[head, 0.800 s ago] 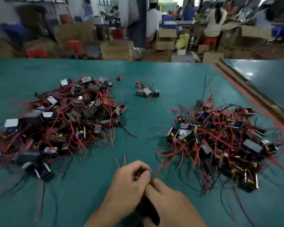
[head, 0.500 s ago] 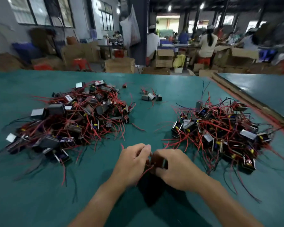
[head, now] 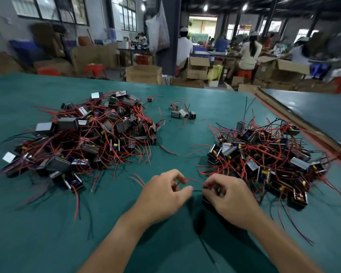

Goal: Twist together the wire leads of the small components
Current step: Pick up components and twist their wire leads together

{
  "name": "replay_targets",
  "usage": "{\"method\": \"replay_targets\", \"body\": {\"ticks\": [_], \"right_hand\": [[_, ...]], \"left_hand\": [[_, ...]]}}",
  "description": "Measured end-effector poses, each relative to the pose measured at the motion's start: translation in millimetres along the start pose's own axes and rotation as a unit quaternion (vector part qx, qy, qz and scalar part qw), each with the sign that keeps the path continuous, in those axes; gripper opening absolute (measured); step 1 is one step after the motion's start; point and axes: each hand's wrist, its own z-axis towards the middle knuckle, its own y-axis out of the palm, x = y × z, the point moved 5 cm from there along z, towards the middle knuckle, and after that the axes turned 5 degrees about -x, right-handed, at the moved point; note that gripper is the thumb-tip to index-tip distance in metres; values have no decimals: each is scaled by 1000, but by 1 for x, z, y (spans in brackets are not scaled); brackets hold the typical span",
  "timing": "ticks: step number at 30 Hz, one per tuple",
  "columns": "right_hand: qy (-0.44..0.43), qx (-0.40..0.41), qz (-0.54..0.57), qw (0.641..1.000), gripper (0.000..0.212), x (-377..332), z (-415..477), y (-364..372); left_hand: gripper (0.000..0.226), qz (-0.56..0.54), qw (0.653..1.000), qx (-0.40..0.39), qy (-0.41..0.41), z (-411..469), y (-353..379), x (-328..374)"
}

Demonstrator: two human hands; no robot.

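Hidden/unclear:
- The small dark block-shaped component point(head: 206, 200) is mostly covered by the right hand point(head: 229, 197). Only one dark corner shows below the curled fingers, low over the worktop. The right grip is clenched round it.
- A thin red wire lead point(head: 194, 180) spans the gap between the hands, and both its ends vanish behind fingers.
- The left hand point(head: 161, 196) has its fingers curled, the grip pinching the left end of the red lead.
- A thin black wire lead point(head: 197, 191) runs lower, from near the left thumb tip to the right hand. Thumb contact cannot be told.
- Any twist in the leads is hidden inside the right hand.
- Both forearms are cut off by the bottom edge.

Surroundings:
- The green mat-covered worktop point(head: 126, 223) carries everything.
- A left heap of dark components with red leads point(head: 91, 134) lies apart from the left hand.
- A right heap of similar components point(head: 264, 152) lies just beside the right hand, and its leads crowd the knuckles.
- Three loose grey components point(head: 182, 113) sit between the heaps, farther back, with one tiny stray component point(head: 150, 99) near them.
- A second dark worktop point(head: 313, 113) at right is cut off by the frame.
- Brown cardboard boxes point(head: 144, 73) and blurred seated people fill the background.
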Motion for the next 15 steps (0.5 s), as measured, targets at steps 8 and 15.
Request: {"method": "replay_targets", "body": {"ticks": [8,15], "right_hand": [[41,-12,-32,999,16,8,-2,-13],[58,-15,-32,998,19,8,-3,-10]], "left_hand": [[13,53,996,58,-42,3,-12,-16],[18,108,980,106,-133,6,-26,-32]]}}
